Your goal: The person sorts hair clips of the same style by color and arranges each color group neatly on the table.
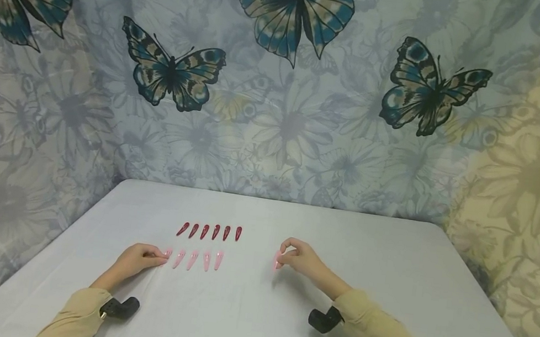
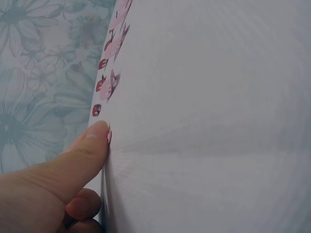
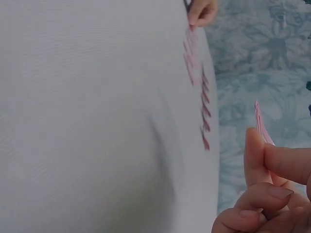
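My right hand (image 1: 301, 256) is raised over the right half of the white table, pinching a pink snap hair clip (image 3: 262, 125) between thumb and finger. The clip points up out of the fingertips in the right wrist view. On the other side, my left hand (image 1: 139, 258) pinches the leftmost pink hair clip (image 1: 168, 253) of the near row, low at the tabletop. In the left wrist view the thumb (image 2: 92, 145) covers most of that clip. Several more pink hair clips (image 1: 193, 260) lie to its right, side by side and slightly slanted.
Behind the pink row lies a row of several dark red hair clips (image 1: 215, 232). They rest on a white-covered table (image 1: 232, 320). A cloth printed with butterflies and flowers (image 1: 294, 132) hangs behind and beside it. Each wrist carries a black camera (image 1: 324, 319).
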Demonstrator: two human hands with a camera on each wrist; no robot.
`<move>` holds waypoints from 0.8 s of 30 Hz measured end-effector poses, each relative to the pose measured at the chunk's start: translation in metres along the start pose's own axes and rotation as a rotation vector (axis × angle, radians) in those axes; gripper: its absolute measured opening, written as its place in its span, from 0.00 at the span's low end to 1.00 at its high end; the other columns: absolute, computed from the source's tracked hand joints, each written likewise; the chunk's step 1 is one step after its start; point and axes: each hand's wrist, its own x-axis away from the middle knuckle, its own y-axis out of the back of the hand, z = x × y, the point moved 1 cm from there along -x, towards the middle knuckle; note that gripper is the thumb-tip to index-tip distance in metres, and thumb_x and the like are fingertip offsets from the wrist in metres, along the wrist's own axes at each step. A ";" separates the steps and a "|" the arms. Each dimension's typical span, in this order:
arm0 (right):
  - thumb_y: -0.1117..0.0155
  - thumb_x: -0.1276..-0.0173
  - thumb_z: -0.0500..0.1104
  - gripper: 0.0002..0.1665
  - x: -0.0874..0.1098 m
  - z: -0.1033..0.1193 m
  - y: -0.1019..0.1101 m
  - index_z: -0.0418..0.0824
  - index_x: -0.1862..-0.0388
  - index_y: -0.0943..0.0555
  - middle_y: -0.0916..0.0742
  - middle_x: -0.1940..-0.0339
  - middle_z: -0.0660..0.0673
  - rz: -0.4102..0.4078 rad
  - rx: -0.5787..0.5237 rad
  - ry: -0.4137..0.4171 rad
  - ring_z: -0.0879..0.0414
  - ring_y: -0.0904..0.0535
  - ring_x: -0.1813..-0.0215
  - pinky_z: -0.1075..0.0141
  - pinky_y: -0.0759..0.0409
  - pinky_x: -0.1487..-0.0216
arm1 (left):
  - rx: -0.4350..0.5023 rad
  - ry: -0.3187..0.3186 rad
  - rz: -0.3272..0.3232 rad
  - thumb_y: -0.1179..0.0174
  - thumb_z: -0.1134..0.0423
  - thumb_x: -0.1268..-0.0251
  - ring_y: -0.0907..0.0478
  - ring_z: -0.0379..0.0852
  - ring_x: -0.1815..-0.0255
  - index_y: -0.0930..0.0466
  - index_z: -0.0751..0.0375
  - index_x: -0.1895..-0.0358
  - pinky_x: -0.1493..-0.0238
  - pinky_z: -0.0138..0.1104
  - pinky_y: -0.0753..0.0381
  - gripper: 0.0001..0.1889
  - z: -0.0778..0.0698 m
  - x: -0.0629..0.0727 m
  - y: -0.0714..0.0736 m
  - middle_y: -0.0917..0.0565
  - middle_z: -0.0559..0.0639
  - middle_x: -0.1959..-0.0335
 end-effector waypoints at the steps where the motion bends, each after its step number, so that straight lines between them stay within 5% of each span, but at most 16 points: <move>1: 0.42 0.42 0.34 0.06 -0.003 0.002 -0.002 0.35 0.67 0.28 0.16 0.77 0.43 -0.006 0.000 -0.007 0.61 0.45 0.84 0.69 0.44 0.81 | -0.001 0.001 0.003 0.35 0.59 0.49 0.36 0.42 0.76 0.17 0.59 0.73 0.72 0.35 0.36 0.07 0.000 0.000 0.000 0.25 0.44 0.80; 8: 0.41 0.42 0.34 0.06 -0.017 0.020 -0.020 0.34 0.67 0.28 0.16 0.77 0.43 -0.032 0.004 -0.033 0.54 0.26 0.72 0.58 0.31 0.62 | -0.013 -0.025 -0.005 0.35 0.60 0.50 0.35 0.42 0.76 0.17 0.59 0.74 0.71 0.35 0.35 0.06 -0.002 -0.001 0.000 0.23 0.44 0.78; 12: 0.39 0.43 0.34 0.05 -0.027 0.022 -0.031 0.35 0.70 0.27 0.16 0.78 0.43 -0.012 0.000 -0.068 0.56 0.28 0.78 0.64 0.32 0.73 | -0.017 -0.036 0.003 0.35 0.60 0.49 0.35 0.42 0.75 0.17 0.59 0.74 0.70 0.36 0.35 0.05 -0.003 -0.001 0.001 0.23 0.44 0.77; 16: 0.36 0.46 0.34 0.06 -0.042 0.014 -0.043 0.38 0.74 0.26 0.16 0.81 0.45 0.037 0.024 -0.100 0.62 0.41 0.86 0.71 0.45 0.84 | -0.015 -0.041 0.007 0.35 0.60 0.50 0.34 0.41 0.76 0.17 0.59 0.74 0.70 0.35 0.34 0.06 -0.004 0.001 0.002 0.22 0.43 0.77; 24: 0.35 0.47 0.34 0.07 -0.060 0.014 -0.065 0.39 0.77 0.25 0.17 0.82 0.47 0.031 0.103 -0.099 0.62 0.33 0.81 0.72 0.40 0.81 | -0.019 -0.032 0.011 0.35 0.61 0.49 0.34 0.42 0.75 0.17 0.59 0.74 0.70 0.36 0.34 0.05 -0.005 0.001 0.002 0.22 0.45 0.76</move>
